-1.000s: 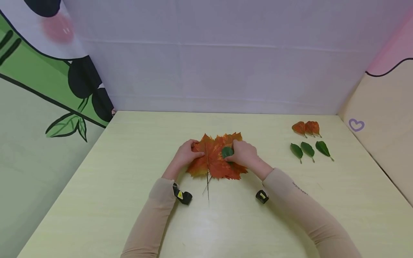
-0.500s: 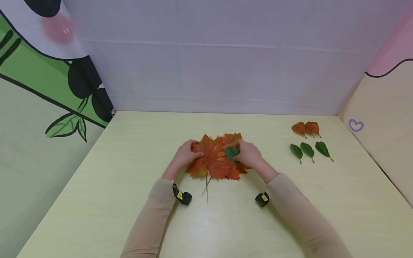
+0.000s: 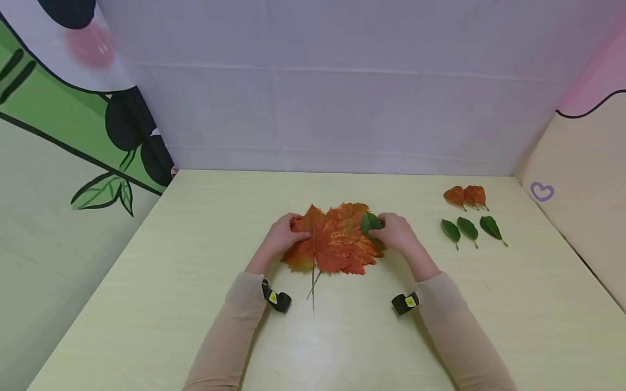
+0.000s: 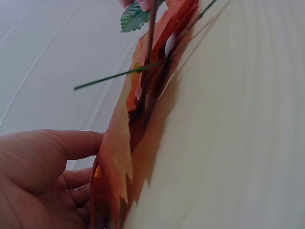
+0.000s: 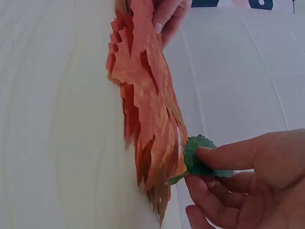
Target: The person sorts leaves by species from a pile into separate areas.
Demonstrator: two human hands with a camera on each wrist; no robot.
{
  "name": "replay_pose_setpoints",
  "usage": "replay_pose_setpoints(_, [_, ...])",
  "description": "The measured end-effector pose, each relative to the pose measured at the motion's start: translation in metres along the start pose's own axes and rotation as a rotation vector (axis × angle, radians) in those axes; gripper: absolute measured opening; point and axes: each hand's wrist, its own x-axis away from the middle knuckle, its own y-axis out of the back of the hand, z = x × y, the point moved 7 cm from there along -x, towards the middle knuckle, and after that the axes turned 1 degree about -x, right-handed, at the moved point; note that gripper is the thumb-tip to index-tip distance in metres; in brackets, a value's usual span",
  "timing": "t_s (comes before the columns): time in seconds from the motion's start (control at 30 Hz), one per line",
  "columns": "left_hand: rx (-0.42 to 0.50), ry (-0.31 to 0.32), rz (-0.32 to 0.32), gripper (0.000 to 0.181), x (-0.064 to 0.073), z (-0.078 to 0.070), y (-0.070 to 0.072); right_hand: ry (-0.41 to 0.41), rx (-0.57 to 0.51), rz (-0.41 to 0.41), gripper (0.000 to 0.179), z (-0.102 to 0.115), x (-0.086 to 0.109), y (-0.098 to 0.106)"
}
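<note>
A bunch of orange-red maple leaves (image 3: 337, 241), layered over one another, lies mid-table with thin stems (image 3: 313, 285) crossing toward the front. My left hand (image 3: 281, 236) grips the bunch at its left side, thumb on top and fingers underneath; the left wrist view shows this thumb (image 4: 83, 144) against the leaf edge. At the right side of the bunch, my right hand (image 3: 398, 232) pinches a small green leaf (image 3: 369, 221) with a toothed edge. In the right wrist view, the green leaf (image 5: 193, 148) sits between thumb and forefinger, its short stalk pointing down-left.
Several small leaves lie at the back right of the pale table (image 3: 205, 217): a row of orange leaves (image 3: 455, 195) and, in front of it, a row of green leaves (image 3: 468, 228). A light cloth backdrop (image 3: 342, 119) stands behind the table.
My right hand has shifted to the right with the green leaf, from over the middle of the maple leaves to their right edge. The left hand keeps its place.
</note>
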Motion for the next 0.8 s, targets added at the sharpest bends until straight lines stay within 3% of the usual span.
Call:
replay_pose_setpoints(0.4, [-0.003, -0.006, 0.002, 0.058, -0.003, -0.001, -0.001, -0.057, -0.004, -0.084, 0.017, -0.042, 0.004, 0.041])
replay_pose_setpoints(0.63, [0.009, 0.008, 0.006, 0.058, -0.001, -0.001, -0.002, -0.142, -0.005, -0.098, 0.044, -0.068, 0.011, 0.057])
replay_pose_setpoints(0.8, [0.002, 0.004, 0.004, 0.057, 0.000, -0.002, -0.001, -0.195, -0.001, -0.106, 0.048, -0.084, 0.011, 0.061])
